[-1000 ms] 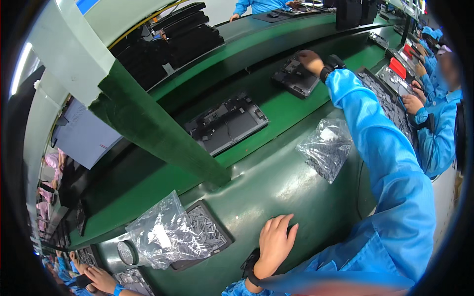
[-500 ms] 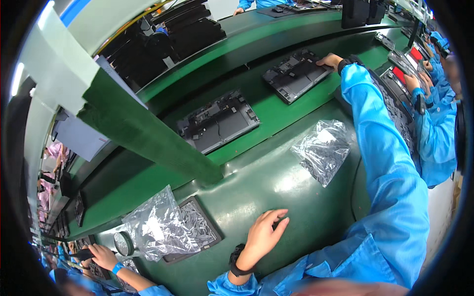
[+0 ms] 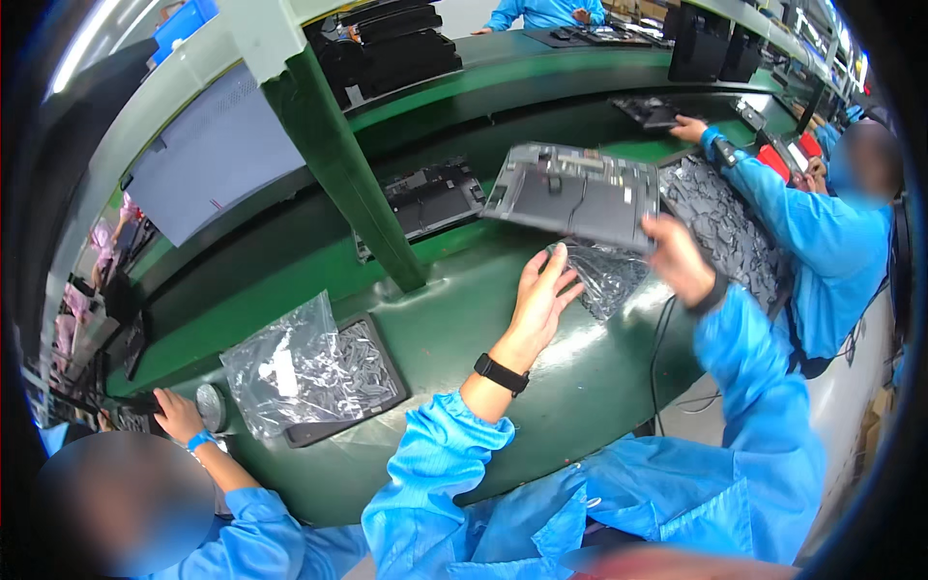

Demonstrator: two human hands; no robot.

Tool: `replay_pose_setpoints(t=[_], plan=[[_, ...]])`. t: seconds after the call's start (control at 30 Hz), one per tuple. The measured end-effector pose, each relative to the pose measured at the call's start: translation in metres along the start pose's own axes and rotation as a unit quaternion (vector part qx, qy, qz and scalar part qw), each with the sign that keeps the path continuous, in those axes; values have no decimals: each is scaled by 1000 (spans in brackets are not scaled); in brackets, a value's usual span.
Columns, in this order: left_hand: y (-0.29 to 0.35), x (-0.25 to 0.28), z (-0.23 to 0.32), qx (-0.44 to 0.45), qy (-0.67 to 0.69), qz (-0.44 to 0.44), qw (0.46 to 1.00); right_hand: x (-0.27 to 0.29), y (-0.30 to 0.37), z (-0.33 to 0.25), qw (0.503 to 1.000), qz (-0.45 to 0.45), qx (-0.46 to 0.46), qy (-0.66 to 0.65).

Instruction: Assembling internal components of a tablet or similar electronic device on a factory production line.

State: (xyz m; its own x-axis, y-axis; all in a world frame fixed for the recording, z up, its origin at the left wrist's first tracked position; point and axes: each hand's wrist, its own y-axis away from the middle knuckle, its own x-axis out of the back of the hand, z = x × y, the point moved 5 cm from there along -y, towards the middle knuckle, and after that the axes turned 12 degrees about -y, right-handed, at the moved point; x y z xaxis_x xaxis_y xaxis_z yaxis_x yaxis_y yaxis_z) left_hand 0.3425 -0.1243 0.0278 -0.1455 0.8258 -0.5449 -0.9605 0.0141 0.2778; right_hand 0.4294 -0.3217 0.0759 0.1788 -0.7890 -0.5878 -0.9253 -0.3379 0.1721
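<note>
My right hand point(image 3: 681, 261) grips the near right corner of an open laptop base point(image 3: 580, 198), a dark shell with circuit parts along its far side and a cable across the middle. The shell is tilted and raised above the bench; it and the hand are slightly blurred. My left hand point(image 3: 543, 302) is open, fingers spread, just below the shell's near edge. Whether its fingertips touch the shell I cannot tell. Under the shell, partly hidden, lies a clear plastic bag point(image 3: 607, 285) with dark pieces in it.
Another laptop base point(image 3: 430, 203) lies behind the green post point(image 3: 338, 164). At left, a dark tray point(image 3: 387, 382) of grey strips sits under a clear bag point(image 3: 275, 372). Grey pieces point(image 3: 725, 213) are heaped at right. Co-workers sit on both sides; a cable point(image 3: 660, 362) hangs nearby.
My right hand has lifted the laptop base off the far strip and drawn it nearer. My left hand has risen from the bench towards it. The view has shifted.
</note>
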Motion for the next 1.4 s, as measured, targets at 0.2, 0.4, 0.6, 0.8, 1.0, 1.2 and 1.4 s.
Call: replay_pose_setpoints(t=[0.2,0.4,0.6,0.8,1.0,1.2,1.4], plan=[[65,25,-8,-111,46,123,985,-42,150,98,997,-9,16,-79],[130,95,0,-55,-79,127,987,-31,217,98,802,-386,-424,166],[158,120,-14,8,-148,151,977,-104,137,55,705,-370,251,550],[163,115,-19,3,-210,161,964,-137,67,101,440,-306,449,715],[162,121,2,-33,-525,77,847,-131,64,114,383,-352,427,739],[170,103,54,50,-726,117,676,-120,109,95,456,-324,455,693],[193,148,106,-83,-771,321,543,-95,128,95,542,-335,383,669]])
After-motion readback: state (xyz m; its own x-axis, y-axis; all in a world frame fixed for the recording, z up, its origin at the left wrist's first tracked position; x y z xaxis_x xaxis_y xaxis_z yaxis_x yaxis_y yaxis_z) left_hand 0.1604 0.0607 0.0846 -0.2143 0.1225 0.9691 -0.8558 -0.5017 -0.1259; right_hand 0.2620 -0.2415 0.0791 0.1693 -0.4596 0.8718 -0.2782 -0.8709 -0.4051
